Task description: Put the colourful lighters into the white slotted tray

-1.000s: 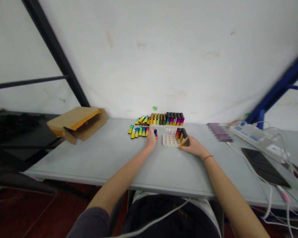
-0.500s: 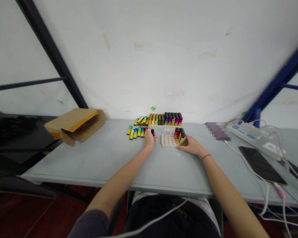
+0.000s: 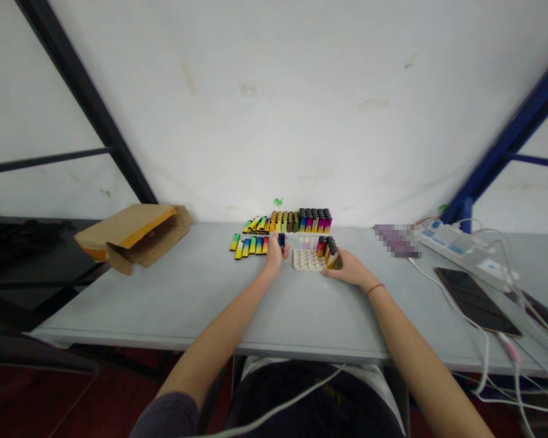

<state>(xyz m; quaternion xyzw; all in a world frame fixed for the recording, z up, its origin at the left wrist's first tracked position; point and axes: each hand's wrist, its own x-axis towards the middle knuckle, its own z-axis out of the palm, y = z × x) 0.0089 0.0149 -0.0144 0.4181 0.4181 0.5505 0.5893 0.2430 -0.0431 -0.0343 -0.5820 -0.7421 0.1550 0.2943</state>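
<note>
"What does your left hand have?"

"From my end of the feed, my left hand [image 3: 276, 254] is pinching a dark blue cylinder [image 3: 282, 240], held roughly upright between thumb and fingers. It's just left of the white tray [image 3: 307, 260], apart from it."

"And the right?"

"My right hand [image 3: 351, 267] is curved around the tray's right end, thumb at the near edge, fingers beside the dark-topped cylinders [image 3: 327, 250] standing there. I can't tell whether it's gripping the tray or one of those cylinders."

"How full is the tray?"

"The upright ones crowd its right side; the round wells on the left show bare."

"Any more pieces about?"

"Plenty. A row of multicoloured pieces [image 3: 252, 246] lies left of my left hand, with a loose heap [image 3: 257, 224] behind it. Near the wall, an orange-and-yellow block of cylinders [image 3: 284, 221] stands beside a black-topped block [image 3: 315, 220]."

"What else is on the table [image 3: 187, 298]?"

"An open cardboard box [image 3: 128, 234] well off to the left. On the right, a dark phone [image 3: 477, 301] near a white power strip [image 3: 468, 252]."
</note>
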